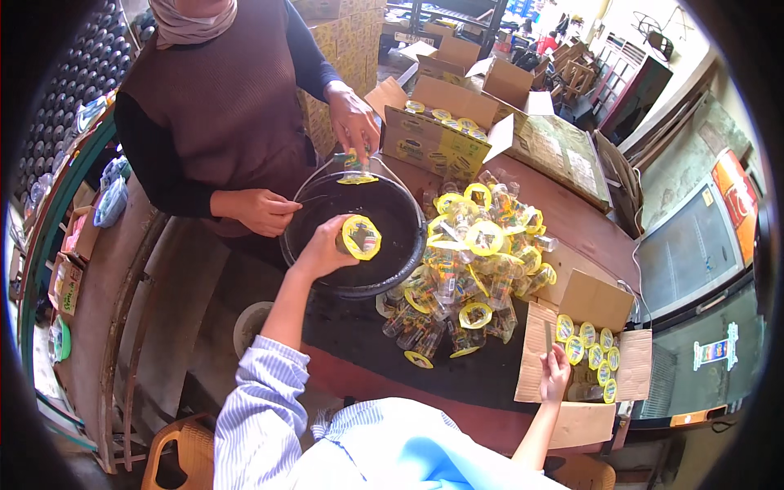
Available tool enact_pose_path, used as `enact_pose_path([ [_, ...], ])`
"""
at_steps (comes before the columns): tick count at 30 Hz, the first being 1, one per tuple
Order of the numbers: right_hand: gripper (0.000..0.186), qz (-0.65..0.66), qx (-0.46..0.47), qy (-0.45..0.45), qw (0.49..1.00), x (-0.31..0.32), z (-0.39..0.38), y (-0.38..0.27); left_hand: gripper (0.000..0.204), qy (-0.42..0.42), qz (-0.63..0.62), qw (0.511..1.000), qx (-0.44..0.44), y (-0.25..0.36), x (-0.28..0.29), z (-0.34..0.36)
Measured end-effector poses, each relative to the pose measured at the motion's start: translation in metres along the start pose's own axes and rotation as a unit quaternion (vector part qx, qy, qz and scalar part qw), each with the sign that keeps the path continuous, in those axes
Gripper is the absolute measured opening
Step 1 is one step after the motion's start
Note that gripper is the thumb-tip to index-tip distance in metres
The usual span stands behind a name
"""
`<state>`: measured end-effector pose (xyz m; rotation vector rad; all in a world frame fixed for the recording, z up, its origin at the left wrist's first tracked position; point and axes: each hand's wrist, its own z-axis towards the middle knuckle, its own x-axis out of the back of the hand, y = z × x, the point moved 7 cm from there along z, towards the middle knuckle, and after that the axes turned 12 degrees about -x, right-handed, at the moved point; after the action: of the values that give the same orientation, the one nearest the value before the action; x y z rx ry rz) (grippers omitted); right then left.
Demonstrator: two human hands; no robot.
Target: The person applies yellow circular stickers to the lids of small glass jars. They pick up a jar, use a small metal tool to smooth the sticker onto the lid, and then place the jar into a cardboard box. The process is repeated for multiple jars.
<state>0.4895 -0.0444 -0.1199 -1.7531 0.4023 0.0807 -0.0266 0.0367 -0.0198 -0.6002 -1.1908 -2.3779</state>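
Note:
My left hand [327,249] grips a clear cup with a yellow-rimmed lid [360,237], held over a large black bucket [384,269]. My right hand [554,371] holds a thin flat strip [549,335], perhaps a blade, beside an open cardboard box [633,367] of upright lidded cups. A large jumbled pile of similar cups [482,269] lies between the bucket and that box. Across from me, a co-worker's hand [355,122] holds another cup [356,167] above the bucket; their other hand [268,211] holds a thin object at the bucket's left edge.
The co-worker [200,114] stands opposite. Open cartons of cups [433,147] sit at the back, near stacked boxes [343,41]. A glass-doored cabinet [682,245] is at right. A pale pail [253,322] stands below on the left, near an orange chair [171,457].

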Motion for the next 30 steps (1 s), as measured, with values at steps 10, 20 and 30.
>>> enact_pose_path([
  [10, 0.023, 0.224, -0.007, -0.027, 0.974, 0.055, -0.017, 0.045, 0.059, -0.243, 0.215, 0.946, -0.010, -0.005, -0.013, 0.022],
  [20, 0.023, 0.339, -0.013, -0.068, 0.938, 0.075, -0.010, 0.061, 0.061, -0.353, 0.370, 0.859, -0.015, -0.008, -0.021, 0.026],
  [30, 0.024, 0.368, 0.001, -0.130, 0.921, 0.073, -0.010, 0.061, 0.055, -0.414, 0.468, 0.780, -0.027, -0.010, -0.027, 0.036],
])
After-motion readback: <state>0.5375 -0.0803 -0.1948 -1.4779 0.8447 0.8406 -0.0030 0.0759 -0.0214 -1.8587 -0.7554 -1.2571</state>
